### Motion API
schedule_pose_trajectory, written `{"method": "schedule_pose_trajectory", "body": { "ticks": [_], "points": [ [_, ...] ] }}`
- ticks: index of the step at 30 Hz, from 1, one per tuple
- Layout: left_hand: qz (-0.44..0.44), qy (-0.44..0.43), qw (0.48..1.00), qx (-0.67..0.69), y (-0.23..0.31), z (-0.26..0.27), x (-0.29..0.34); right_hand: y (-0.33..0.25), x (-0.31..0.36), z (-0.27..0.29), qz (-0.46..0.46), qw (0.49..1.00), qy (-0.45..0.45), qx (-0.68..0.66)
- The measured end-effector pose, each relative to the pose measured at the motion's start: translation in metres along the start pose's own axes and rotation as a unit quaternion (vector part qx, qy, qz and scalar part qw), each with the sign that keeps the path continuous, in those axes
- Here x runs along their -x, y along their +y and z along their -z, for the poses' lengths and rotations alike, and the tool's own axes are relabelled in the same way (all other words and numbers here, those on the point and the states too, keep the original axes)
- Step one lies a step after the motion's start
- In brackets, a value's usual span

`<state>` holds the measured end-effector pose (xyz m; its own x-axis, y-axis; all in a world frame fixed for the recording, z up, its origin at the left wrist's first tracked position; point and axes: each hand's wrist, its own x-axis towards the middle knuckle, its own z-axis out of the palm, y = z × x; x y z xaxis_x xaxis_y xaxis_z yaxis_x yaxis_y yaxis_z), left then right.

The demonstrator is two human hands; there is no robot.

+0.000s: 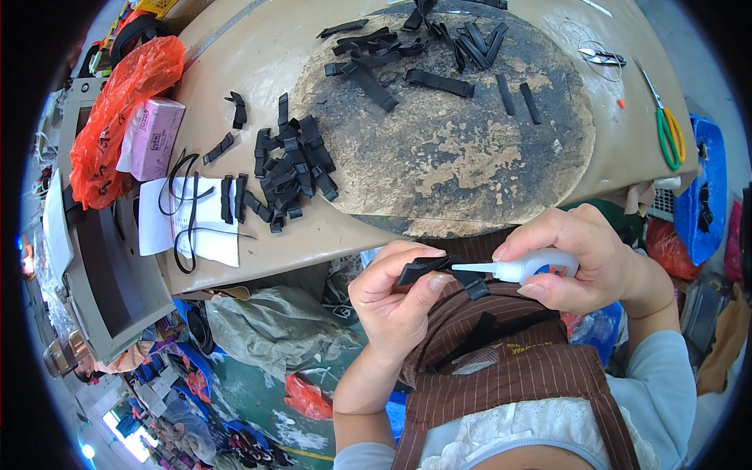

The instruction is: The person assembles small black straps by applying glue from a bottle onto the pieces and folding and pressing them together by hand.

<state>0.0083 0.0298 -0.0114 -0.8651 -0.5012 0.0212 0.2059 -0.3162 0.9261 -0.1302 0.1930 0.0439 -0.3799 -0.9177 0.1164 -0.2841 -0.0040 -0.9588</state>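
In the head view, the left hand (399,294) pinches a black strap piece (421,270) between nearly closed thumb and fingers. At its three o'clock, the right hand (583,258) has thumb and fingers parted around a squeeze bottle (536,266), nozzle toward nine o'clock, tip at the strap; I cannot tell if they touch. A worn board (470,160) lies at twelve, heaped strap pieces (288,168) at the left hand's eleven.
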Motion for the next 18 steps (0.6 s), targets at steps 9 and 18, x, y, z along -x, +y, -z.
{"method": "schedule_pose_trajectory", "body": {
  "ticks": [9,18],
  "points": [
    [-0.051,-0.008,0.997,-0.064,-0.004,0.004,0.003,-0.015,-0.007,0.004,-0.003,0.996,-0.05,0.068],
    [-0.074,-0.007,0.994,-0.079,-0.007,0.004,0.003,-0.022,-0.009,0.005,-0.015,0.993,-0.056,0.107]
  ]
}}
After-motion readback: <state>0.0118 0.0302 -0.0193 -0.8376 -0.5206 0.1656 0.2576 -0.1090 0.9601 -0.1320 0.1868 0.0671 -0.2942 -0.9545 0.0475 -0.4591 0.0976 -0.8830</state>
